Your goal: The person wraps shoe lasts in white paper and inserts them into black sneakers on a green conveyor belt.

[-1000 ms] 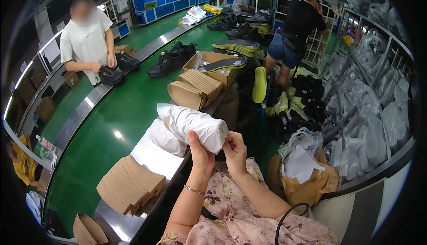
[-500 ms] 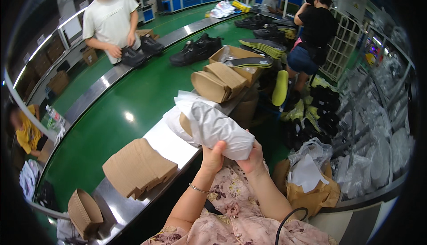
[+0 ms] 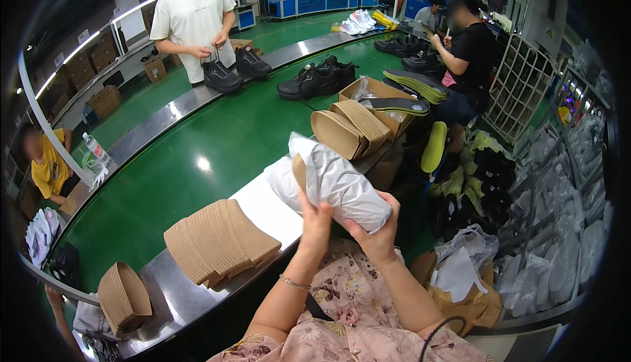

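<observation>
Both hands, left hand (image 3: 317, 220) and right hand (image 3: 379, 234), grip a white tissue-paper bundle (image 3: 338, 181) around a brown cardboard insert (image 3: 300, 171), now lifted closer and tilted upright since a moment ago. Beyond lie stacked brown cardboard inserts (image 3: 220, 238), an open cardboard box (image 3: 384, 96) and the green conveyor belt (image 3: 197, 145).

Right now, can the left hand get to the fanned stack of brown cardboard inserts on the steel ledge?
Probably yes. The stack of brown cardboard inserts lies just left of the left hand with nothing between, but that hand grips the white paper-wrapped bundle together with the right hand.
</observation>
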Motion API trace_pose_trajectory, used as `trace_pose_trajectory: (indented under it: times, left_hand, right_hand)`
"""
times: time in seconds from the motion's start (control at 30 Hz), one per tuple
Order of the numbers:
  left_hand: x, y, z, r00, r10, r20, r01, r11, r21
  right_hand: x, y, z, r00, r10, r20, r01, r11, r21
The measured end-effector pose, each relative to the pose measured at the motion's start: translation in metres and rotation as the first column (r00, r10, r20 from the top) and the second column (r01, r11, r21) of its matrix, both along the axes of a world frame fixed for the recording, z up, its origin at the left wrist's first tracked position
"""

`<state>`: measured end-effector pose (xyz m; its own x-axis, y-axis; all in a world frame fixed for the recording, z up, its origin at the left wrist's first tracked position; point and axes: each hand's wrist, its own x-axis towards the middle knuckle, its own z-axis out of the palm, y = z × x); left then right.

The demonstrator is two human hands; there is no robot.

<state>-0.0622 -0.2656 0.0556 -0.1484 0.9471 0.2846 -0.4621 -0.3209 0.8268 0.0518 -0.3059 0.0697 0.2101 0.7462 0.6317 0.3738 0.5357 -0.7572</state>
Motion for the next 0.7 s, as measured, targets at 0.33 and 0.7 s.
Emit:
trace_pose_trajectory:
  times: [0.33, 0.7]
  left_hand:
    - [-0.046, 0.065, 0.048, 0.934, 0.221, -0.282, -0.225, 0.974, 0.017]
    - [-0.061, 0.075, 0.049, 0.99, 0.123, -0.062, -0.133, 0.972, -0.192]
  right_hand:
    - [0.036, 0.012, 0.022, 0.768, -0.255, 0.588, -0.062, 0.883, 0.465]
    - [0.057, 0.012, 0.031, 0.876, -0.053, 0.48, -0.103, 0.95, 0.294]
